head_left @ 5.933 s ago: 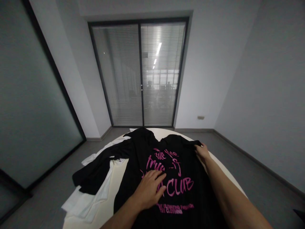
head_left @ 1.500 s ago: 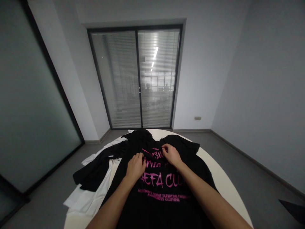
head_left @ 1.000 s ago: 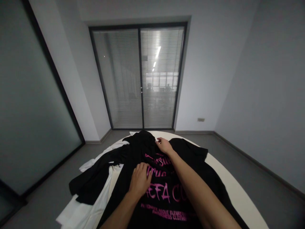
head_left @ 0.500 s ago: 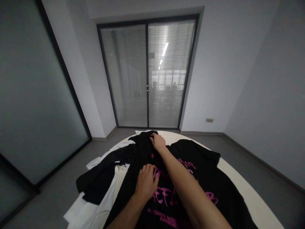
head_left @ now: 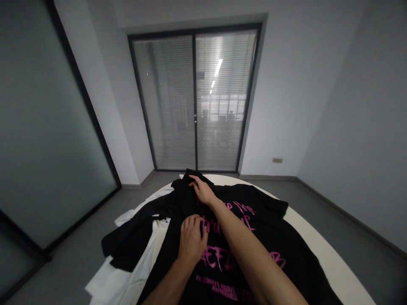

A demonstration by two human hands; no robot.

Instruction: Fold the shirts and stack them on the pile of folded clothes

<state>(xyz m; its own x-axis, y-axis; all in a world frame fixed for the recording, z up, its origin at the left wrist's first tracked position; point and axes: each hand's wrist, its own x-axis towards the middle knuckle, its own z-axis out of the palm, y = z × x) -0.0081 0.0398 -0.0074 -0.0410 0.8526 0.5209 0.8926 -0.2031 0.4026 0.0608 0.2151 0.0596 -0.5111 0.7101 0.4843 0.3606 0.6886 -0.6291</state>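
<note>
A black T-shirt (head_left: pixel 280 237) with pink lettering lies front up across the table. My left hand (head_left: pixel 192 237) rests flat on its left part, fingers stretched out beside the print. Farther off, my right hand (head_left: pixel 203 191) reaches to the shirt's upper left, fingers apart and touching bunched black cloth; the thumb side is partly hidden. My right forearm covers part of the lettering. Left of the shirt lies another stretch of black cloth (head_left: pixel 127 245), like a garment with a sleeve, over white cloth (head_left: pixel 108 279).
The round white table (head_left: pixel 330 248) shows its rim along the right and far sides. Beyond it stand a glazed double door (head_left: pixel 195 101) with blinds and pale walls. A frosted glass panel (head_left: pixel 54 140) is at the left, and a wall socket (head_left: pixel 277 160) sits low on the right.
My right hand has moved left across the shirt, its fingers now more spread. The upper part of the shirt lies flatter, showing more lettering. My left hand has barely shifted.
</note>
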